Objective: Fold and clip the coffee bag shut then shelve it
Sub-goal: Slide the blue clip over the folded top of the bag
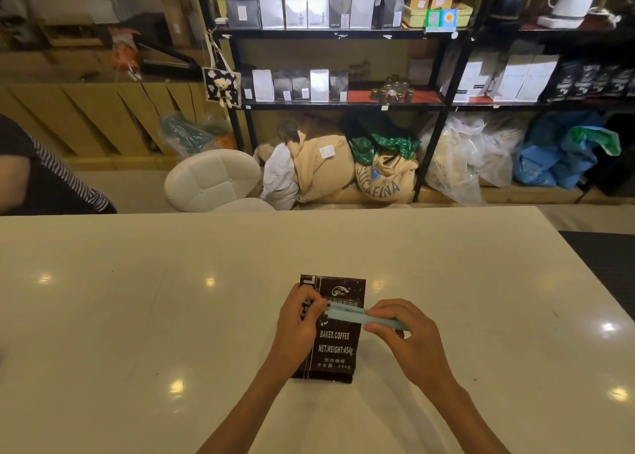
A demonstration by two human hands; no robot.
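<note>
The coffee bag lies flat on the white surface, printed face up, with a pale blue clip stretched across its upper part. The right hand has its grip pinched on the clip's outer end, just past the bag's edge, while the left hand presses its fingers on the bag's side where the clip's other end meets it; whether that grip also holds the clip I cannot tell. Above the grips the top of the bag looks flat, so whether the fold is tight under the clip is unclear. The likely trouble: if the clip closes on only part of the fold, or sits skewed across it, the fold could spring open once the grips let go. A one-sided squeeze could also slide the clip off the slick foil. The shelf stands well beyond the surface's far edge, already crowded with bags, so a loosely clipped bag could spill on the way there.
</note>
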